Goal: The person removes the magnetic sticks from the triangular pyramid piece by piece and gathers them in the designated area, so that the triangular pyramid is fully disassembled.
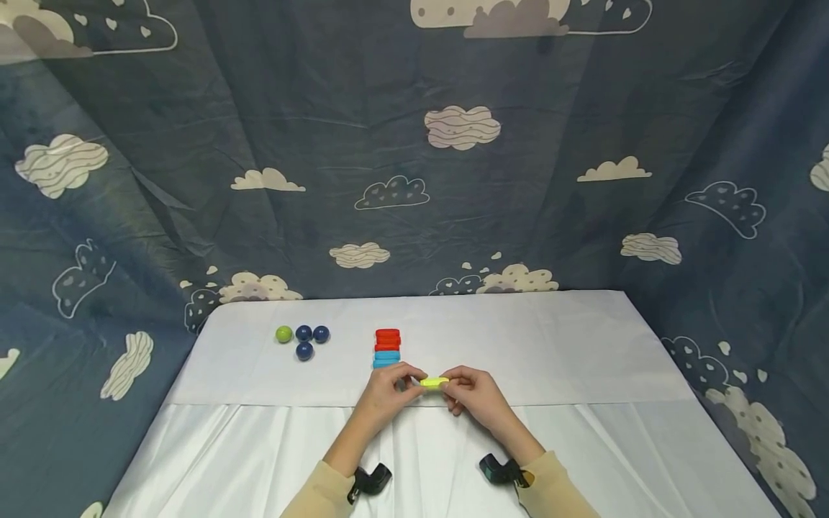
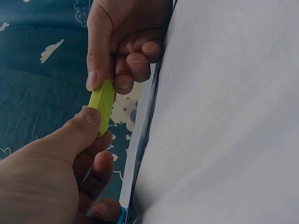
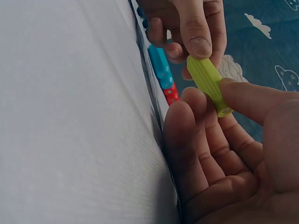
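Observation:
A short yellow-green ribbed magnetic stick [image 1: 434, 383] is held level between both hands above the white table. My left hand [image 1: 386, 392] pinches one end with thumb and fingertips. At the other end, the thumb and fingers of my right hand [image 1: 478, 394] pinch it too. In the right wrist view, a small round grey spot shows on the stick's [image 3: 208, 84] near end. Just beyond my left hand lie blue sticks [image 1: 386, 357], partly hidden by that hand, with red sticks [image 1: 387, 339] behind them in the same row.
To the left on the white tabletop [image 1: 550, 345] sit a green ball [image 1: 283, 334] and three dark blue balls [image 1: 304, 351] grouped close together. A dark cloth with cloud prints [image 1: 363, 86] hangs behind and at both sides. Each wrist wears a black camera [image 1: 370, 480].

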A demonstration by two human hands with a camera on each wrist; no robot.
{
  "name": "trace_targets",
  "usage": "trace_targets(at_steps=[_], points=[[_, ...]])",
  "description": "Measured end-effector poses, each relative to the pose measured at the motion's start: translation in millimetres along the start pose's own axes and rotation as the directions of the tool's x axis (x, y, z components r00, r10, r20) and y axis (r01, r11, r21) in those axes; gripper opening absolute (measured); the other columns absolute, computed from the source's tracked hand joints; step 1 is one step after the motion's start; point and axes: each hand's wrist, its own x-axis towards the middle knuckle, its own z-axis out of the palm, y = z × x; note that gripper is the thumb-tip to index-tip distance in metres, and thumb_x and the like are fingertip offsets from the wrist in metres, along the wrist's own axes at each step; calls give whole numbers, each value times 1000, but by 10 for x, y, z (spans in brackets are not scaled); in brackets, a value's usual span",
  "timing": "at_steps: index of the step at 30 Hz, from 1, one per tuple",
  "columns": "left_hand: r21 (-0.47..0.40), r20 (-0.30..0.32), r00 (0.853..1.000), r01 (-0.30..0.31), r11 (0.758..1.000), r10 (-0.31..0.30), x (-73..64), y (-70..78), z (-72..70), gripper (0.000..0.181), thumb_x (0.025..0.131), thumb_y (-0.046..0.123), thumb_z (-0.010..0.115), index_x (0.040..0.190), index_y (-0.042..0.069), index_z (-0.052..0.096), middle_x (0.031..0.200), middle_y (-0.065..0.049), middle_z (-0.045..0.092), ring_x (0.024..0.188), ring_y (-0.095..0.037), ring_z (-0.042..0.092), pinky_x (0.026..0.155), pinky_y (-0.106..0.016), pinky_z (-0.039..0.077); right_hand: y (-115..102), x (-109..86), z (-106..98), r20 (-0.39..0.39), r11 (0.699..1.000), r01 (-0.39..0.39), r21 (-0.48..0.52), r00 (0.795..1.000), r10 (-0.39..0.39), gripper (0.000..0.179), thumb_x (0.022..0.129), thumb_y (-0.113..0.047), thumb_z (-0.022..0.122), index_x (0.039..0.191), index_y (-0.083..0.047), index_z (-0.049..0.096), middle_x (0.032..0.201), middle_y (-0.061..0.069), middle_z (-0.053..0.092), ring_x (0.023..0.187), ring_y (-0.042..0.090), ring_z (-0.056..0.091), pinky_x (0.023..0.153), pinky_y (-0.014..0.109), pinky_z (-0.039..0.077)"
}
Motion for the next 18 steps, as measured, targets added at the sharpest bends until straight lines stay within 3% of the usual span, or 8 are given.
trace_targets(at_steps=[9,18], points=[[-16,-23,1000,5,1000,-5,-12,18,-24,16,90,17,86,105,20,81,95,6,76,81,-2,61,75,-22,54,-30,-13,-4,28,999,29,-44,999,-28,24,98,-10,74,119,3,71,87,9,74,67,15,66,61,25,59],[-14,-16,999,43,999,-43,-60,35,-201,15,89,17,86,103,21,82,94,7,76,79,-2,60,73,-20,51,-170,-5,81,30,986,89,-143,996,-86,18,96,-13,78,111,-3,77,80,6,73,61,14,60,57,23,53]])
